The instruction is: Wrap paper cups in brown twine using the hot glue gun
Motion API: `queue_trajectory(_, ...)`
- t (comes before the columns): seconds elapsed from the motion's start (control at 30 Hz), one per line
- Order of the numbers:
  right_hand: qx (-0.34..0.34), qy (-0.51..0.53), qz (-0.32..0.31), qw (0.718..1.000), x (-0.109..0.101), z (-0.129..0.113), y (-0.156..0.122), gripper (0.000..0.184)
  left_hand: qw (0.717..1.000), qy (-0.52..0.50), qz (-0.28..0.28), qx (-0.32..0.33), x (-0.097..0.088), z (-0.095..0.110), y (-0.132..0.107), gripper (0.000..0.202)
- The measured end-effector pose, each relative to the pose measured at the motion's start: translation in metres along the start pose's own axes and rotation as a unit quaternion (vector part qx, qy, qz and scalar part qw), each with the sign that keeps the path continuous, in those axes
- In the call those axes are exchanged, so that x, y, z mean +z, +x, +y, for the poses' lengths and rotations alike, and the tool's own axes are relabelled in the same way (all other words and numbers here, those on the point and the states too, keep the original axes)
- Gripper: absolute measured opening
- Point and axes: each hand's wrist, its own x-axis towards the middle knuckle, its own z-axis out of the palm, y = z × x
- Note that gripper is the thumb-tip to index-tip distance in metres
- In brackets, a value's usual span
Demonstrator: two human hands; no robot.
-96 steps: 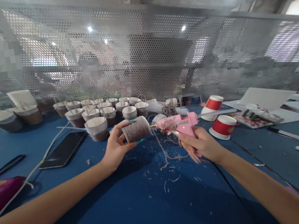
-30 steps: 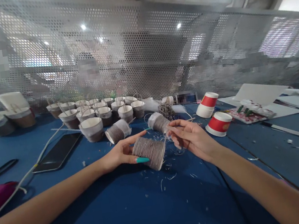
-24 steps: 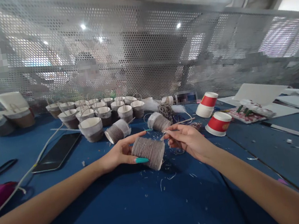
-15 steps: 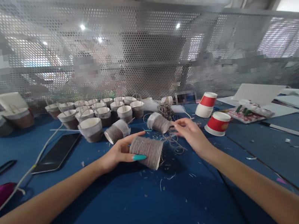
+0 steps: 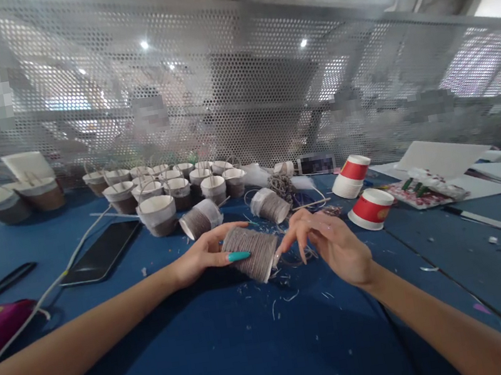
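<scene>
My left hand [image 5: 204, 255] is closed around a twine-wrapped paper cup [image 5: 252, 252], which lies tilted on its side just above the blue table. Grey-brown twine covers the cup's side, and its right end faces my right hand [image 5: 330, 241]. That hand has its fingers apart, with the index fingertip at the edge of the cup's right end. Loose twine [image 5: 306, 256] curls beneath the right fingers. Whether those fingers also touch the twine is hard to see. Behind the hands lies another wrapped cup [image 5: 271, 205] on its side.
Several wrapped cups with handles [image 5: 178, 189] stand at the back left, one tipped cup [image 5: 201, 219] before them. A black phone [image 5: 102, 254] and cord lie left. Red-and-white paper cups [image 5: 371, 209] stand right. A twine bundle [image 5: 281, 187] sits behind; scraps litter the table [image 5: 220, 357].
My right hand has moved in to the cup's right end, its fingers now spread and pointing down. The left hand keeps its hold on the cup. The view has shifted slightly.
</scene>
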Motion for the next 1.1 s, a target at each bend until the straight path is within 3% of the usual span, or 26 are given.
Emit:
queue_trajectory(0.37, 0.000, -0.013, -0.014, 1.000, -0.001, 0.006, -0.001, 0.045, 1.000, -0.015, -0.005, -0.015, 0.002, 0.002, -0.001, 0.066)
queue_trajectory(0.7, 0.004, 0.075, 0.006, 0.997, -0.004, 0.012, 0.008, 0.042, 0.998, -0.058, -0.006, 0.001, 0.002, 0.001, -0.001, 0.067)
queue_trajectory(0.9, 0.042, 0.090, 0.053, 0.994, -0.007, 0.017, 0.009, 0.043, 0.998, -0.064, -0.018, 0.011, 0.000, -0.001, 0.000, 0.067)
queue_trajectory(1.1, 0.070, 0.168, 0.130, 0.975, -0.016, 0.024, 0.015, 0.037, 0.997, -0.071, -0.009, 0.027, 0.000, -0.001, 0.001, 0.066)
